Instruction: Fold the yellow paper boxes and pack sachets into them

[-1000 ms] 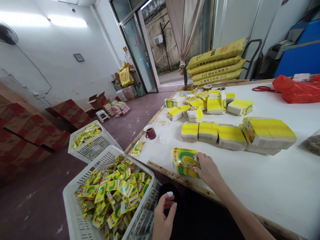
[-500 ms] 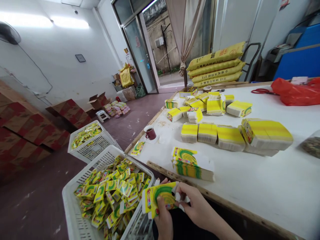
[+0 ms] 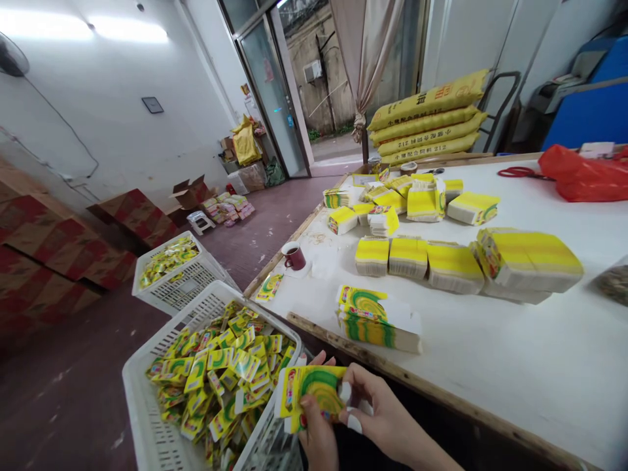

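A yellow and green printed carton [image 3: 321, 387] is held over the gap between the crate and the table. My left hand [image 3: 318, 432] grips it, thumb across the printed face and fingers behind. At the carton's right end, the fingers of my right hand [image 3: 375, 409] pinch its edge; white coverings show on those fingertips. Just beyond, on the table, lies a stack of flat cartons [image 3: 367, 333] with green and yellow edges. To the left of my hands, a white plastic crate [image 3: 140, 392] holds a heap of small filled-looking cartons [image 3: 220, 366].
The white table [image 3: 490, 353] has a wooden edge and carries several bundles of cartons [image 3: 407, 255]. A dark red mug [image 3: 294, 256] stands near its left edge. Red scissors [image 3: 520, 172] lie beside a red plastic bag [image 3: 586, 176]. A second crate [image 3: 196, 278] stands behind the first.
The carton and both hands have shifted slightly left and down. My right fingers stay at the carton's right end. The camera view has tilted a little.
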